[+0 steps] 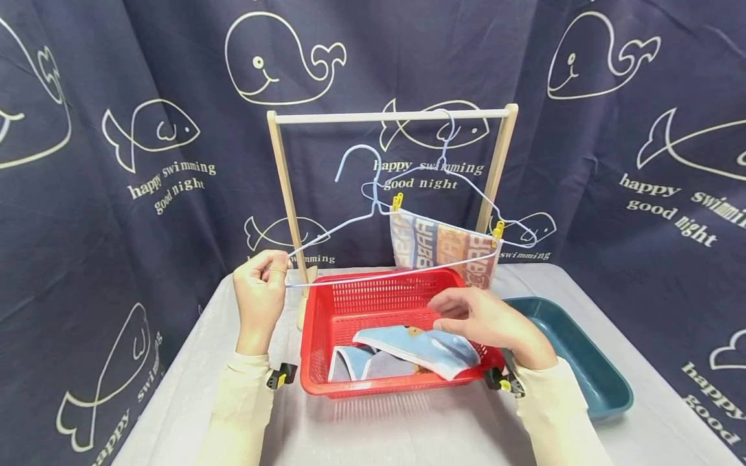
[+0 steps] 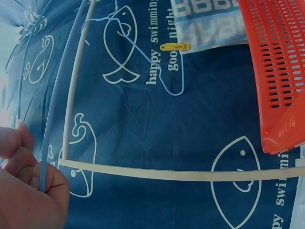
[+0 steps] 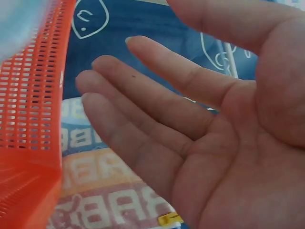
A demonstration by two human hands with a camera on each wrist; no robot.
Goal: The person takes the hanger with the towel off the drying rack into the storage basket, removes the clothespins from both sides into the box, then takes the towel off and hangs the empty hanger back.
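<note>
My left hand (image 1: 260,288) grips one end of a pale blue clothes hanger (image 1: 373,206), which is held up over the basket with its hook upward. In the left wrist view, the fingers curl round the hanger's thin bar (image 2: 51,119). My right hand (image 1: 484,320) hovers above the right side of a red basket (image 1: 309,349), fingers extended and nothing in its palm, as the right wrist view shows. Below it, light blue cloths with white edging (image 1: 402,343) lie in the basket. The lower one is partly covered by the upper one.
Behind the basket stands a wooden rack with a white rail (image 1: 361,118). A second hanger (image 1: 444,145) hangs there, with a patterned towel (image 1: 445,249) fixed by yellow clothespins (image 1: 498,232). A dark teal tray (image 1: 583,362) sits at the right. Whale-print fabric (image 1: 186,58) surrounds the table.
</note>
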